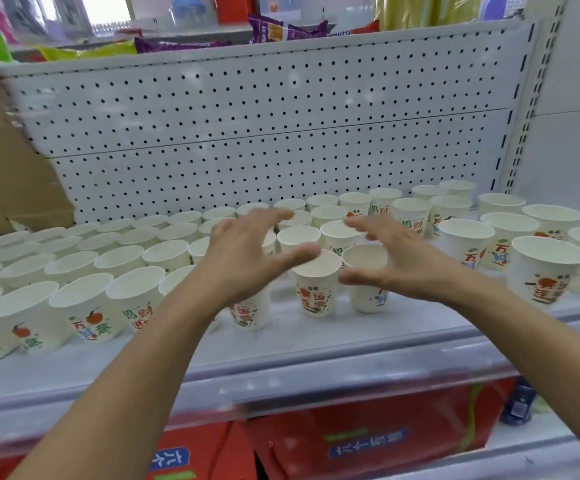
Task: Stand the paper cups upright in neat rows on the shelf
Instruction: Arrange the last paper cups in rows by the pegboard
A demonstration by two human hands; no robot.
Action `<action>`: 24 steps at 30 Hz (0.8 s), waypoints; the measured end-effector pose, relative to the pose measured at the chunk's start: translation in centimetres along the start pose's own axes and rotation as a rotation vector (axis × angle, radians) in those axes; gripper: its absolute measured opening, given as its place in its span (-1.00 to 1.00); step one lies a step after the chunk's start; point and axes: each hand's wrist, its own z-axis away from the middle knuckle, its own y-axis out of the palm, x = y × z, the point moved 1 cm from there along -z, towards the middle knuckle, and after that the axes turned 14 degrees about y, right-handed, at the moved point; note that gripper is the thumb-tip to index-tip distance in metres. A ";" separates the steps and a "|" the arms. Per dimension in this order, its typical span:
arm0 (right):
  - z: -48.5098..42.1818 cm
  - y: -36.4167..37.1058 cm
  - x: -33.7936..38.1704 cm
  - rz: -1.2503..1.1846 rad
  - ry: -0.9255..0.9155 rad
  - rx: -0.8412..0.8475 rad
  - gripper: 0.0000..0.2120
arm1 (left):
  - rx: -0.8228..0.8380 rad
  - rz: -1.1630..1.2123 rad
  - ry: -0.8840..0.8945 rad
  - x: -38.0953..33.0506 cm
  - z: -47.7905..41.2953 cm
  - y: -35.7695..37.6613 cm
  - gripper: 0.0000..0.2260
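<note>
Nearest me, under the shelf's (316,344) front lip, lie red packages (368,420), with a blue bottle (520,403) off to the right. My bare forearms reach up over that lip.

My left hand (243,258) and right hand (396,261) hover side by side over the middle of the shelf, fingers spread wide and holding nothing. Between them two printed cups stand upright just beside each other near the front: the left front cup (316,289) under my left thumb and the right front cup (368,299) behind my right thumb. I cannot tell whether either thumb touches a rim.

To the left, the paper cups (84,306) stand upright in tight rows running back. To the right, the looser cups (545,268) stand spaced apart and less even.

Behind them all rises the white pegboard back panel (247,116), a cardboard box (4,168) against its left end, and snack packets (281,29) on the level above.
</note>
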 end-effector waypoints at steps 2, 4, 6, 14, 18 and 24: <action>0.7 0.4 -0.8 -0.179 0.040 -0.044 -0.10 | -0.122 0.019 0.051 1.1 2.3 -1.0 -0.31; 1.3 1.0 -1.4 -0.324 0.085 -0.077 -0.02 | -0.091 -0.076 0.119 2.0 4.5 -1.1 -0.24; 1.5 1.8 -1.7 -0.403 0.123 -0.076 0.01 | 0.015 -0.226 0.168 3.2 5.5 -0.3 -0.16; 1.4 3.0 -1.9 -0.475 0.123 -0.053 0.01 | 0.069 -0.508 0.146 4.3 5.2 0.7 -0.16; 1.9 3.0 -1.8 -0.424 0.121 -0.154 -0.03 | 0.009 -0.491 0.124 4.4 5.0 0.0 -0.15; 2.7 2.7 2.7 -0.066 -0.412 -0.482 -0.57 | -0.101 -0.356 0.081 6.6 9.6 -3.3 -0.31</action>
